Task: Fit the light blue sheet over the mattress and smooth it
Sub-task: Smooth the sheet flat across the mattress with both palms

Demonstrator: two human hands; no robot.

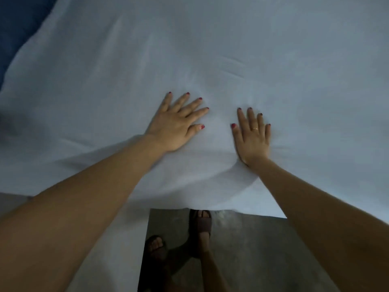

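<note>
two bare forearms reach out, both hands (212,129) flat, fingers spread, pressing one light blue sheet (210,49).

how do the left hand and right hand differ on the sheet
The left hand has its fingers fanned wide and angled toward the right; the right hand keeps its fingers close together, pointing straight ahead. The right hand wears a ring; the left shows none. The left reaches slightly farther up the sheet. Both lie flat, palms down, pressing the sheet, with dark red nails.
</note>
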